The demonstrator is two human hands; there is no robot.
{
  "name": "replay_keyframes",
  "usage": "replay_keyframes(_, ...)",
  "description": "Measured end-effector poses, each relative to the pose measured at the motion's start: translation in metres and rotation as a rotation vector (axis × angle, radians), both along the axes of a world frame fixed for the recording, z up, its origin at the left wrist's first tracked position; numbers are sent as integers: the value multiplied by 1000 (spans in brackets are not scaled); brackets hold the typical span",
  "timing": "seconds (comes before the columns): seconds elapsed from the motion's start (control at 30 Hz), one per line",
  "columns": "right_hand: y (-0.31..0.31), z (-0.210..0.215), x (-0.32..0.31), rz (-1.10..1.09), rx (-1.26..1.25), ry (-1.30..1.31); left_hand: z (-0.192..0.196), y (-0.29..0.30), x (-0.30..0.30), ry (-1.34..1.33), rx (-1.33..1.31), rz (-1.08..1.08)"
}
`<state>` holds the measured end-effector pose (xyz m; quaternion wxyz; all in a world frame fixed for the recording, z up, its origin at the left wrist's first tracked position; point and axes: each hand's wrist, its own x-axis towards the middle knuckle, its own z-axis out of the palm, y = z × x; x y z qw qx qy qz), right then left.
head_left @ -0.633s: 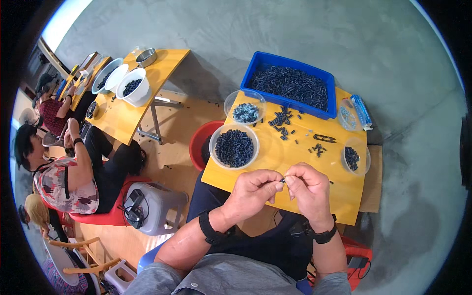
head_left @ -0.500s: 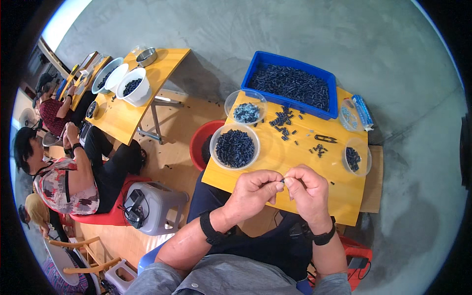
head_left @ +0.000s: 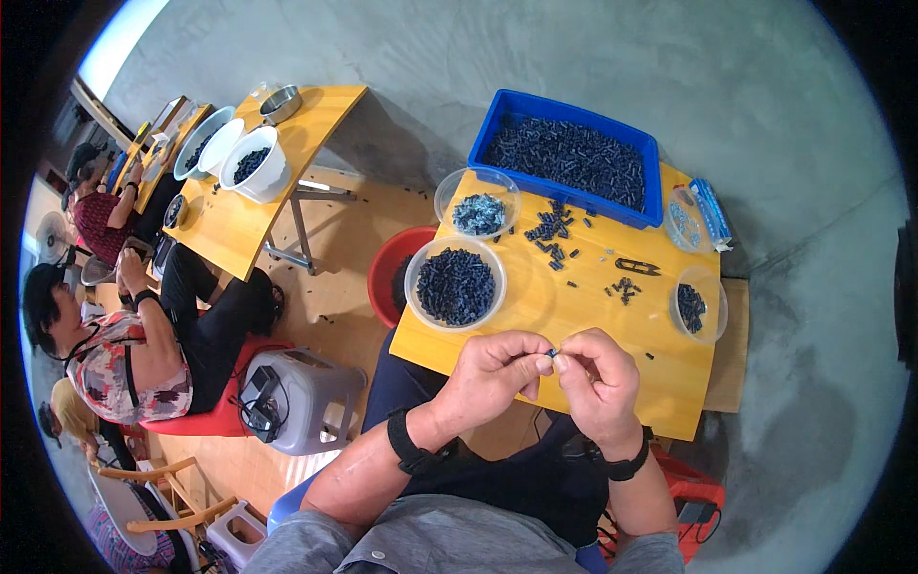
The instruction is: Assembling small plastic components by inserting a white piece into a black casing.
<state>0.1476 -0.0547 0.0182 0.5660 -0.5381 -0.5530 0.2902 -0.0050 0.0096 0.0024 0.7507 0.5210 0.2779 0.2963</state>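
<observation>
Above the near edge of the yellow table [head_left: 535, 297], my two hands meet fingertip to fingertip. My left hand [head_left: 497, 376] pinches one end of a small dark blue-black piece [head_left: 551, 353] between thumb and index finger. The thumb and index finger of my right hand [head_left: 602, 383] close on its other end; fingers cover most of it. Left of my hands stands a clear round tub [head_left: 457, 285] full of short black cylindrical pieces. Behind it is another clear tub [head_left: 477, 205] with pale blue and dark bits.
A blue bin [head_left: 566, 161] of black pieces stands at the table's far side. Loose pieces and small black snips [head_left: 638, 267] lie before it. To the right is a clear tub [head_left: 700, 304]. A red bucket [head_left: 392, 277] stands left; another person [head_left: 134, 354] sits at a neighbouring table.
My hands stay nearly in place, fingertips still together. The right fingers have shifted slightly on the small piece. The whole view has tilted a little.
</observation>
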Motion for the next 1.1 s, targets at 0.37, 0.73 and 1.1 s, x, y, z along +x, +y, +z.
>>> replay_keyframes(0.37,7,11,7,92,74,-236,0,2,-2,-7,-6,-40)
replay_keyframes(0.73,2,-12,17,299,-69,-323,-32,-6,-12,114,-89,-130)
replay_keyframes(1.1,64,-93,73,-159,-206,-720,-42,-8,-10,130,-99,-142)
